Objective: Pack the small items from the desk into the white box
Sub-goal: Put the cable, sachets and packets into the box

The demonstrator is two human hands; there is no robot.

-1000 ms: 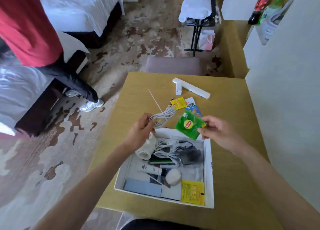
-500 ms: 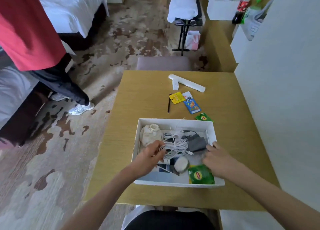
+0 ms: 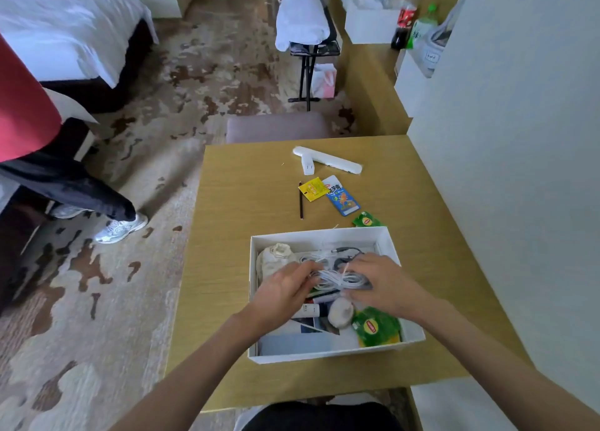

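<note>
The white box (image 3: 334, 353) sits on the wooden desk (image 3: 246, 203) in front of me. Both hands are inside it on a coiled white cable (image 3: 337, 278): my left hand (image 3: 285, 288) pinches its left end, my right hand (image 3: 383, 284) presses on its right side. The box also holds a cream pouch (image 3: 274, 257), a green tea packet (image 3: 375, 326), a pale round object (image 3: 340, 312) and dark cables. On the desk beyond the box lie a yellow sachet (image 3: 312, 189), a blue packet (image 3: 342, 197), a second green tea packet (image 3: 366, 220), a dark thin stick (image 3: 301, 200) and a white bar (image 3: 328, 160).
A white wall (image 3: 503, 171) borders the desk on the right. A padded chair (image 3: 277, 127) stands at the desk's far edge. A person in red top and dark trousers (image 3: 48, 158) stands on the carpet at left, next to a bed (image 3: 68, 31). A folding stand (image 3: 308, 38) is behind.
A second ago I held the cable and a green tea packet above the desk. Both went down into the box; the packet lies there released, and my right hand has joined the left on the cable.
</note>
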